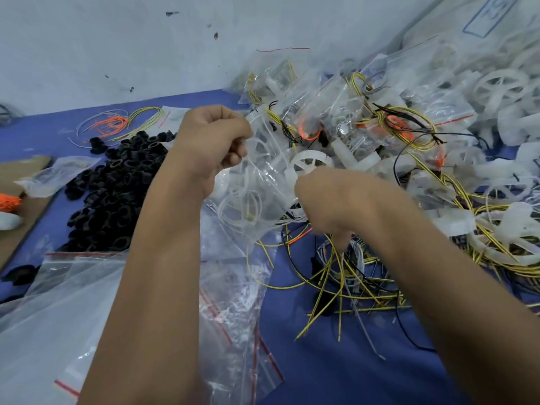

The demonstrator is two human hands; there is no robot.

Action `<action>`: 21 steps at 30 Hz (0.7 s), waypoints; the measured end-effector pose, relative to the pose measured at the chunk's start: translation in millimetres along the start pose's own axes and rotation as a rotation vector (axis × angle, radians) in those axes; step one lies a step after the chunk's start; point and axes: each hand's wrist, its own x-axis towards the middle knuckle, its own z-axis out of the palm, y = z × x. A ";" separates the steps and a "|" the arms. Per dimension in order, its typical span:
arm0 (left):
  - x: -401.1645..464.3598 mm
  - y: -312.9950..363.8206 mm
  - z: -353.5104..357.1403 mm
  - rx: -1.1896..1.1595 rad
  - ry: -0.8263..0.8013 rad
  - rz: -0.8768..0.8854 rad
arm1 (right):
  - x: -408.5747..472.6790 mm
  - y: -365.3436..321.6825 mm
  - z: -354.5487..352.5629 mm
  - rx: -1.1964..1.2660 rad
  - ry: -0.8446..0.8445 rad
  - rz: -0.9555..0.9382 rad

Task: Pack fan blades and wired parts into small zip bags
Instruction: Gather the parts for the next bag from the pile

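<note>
My left hand (214,141) pinches the upper left edge of a small clear zip bag (260,176) above the blue table. My right hand (327,200) grips the bag's right edge with curled fingers. A white fan blade (309,163) and looped white wire show through the bag. Yellow, black and white loose wires (347,290) lie tangled under my right wrist. Filled zip bags (321,112) are heaped against the wall behind my hands.
A pile of black ring parts (117,188) lies at left. Empty zip bags with red strips (233,325) lie under my left forearm. White fan blades (496,92) and wires crowd the right side. Cardboard (20,206) sits at the far left.
</note>
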 end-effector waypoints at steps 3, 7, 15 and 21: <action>0.2 1.1 -2.1 -0.004 0.003 -0.005 | 4.6 -7.9 16.0 -0.026 0.028 -0.011; 1.4 0.7 -3.1 0.003 -0.003 -0.001 | 8.1 -13.5 21.7 -0.055 0.025 -0.022; 1.0 1.5 -6.5 -0.014 0.005 -0.001 | 0.0 -5.4 11.8 -0.008 -0.105 -0.175; 0.6 1.3 -6.6 -0.013 0.004 0.001 | -4.5 4.6 -2.7 0.156 -0.055 -0.211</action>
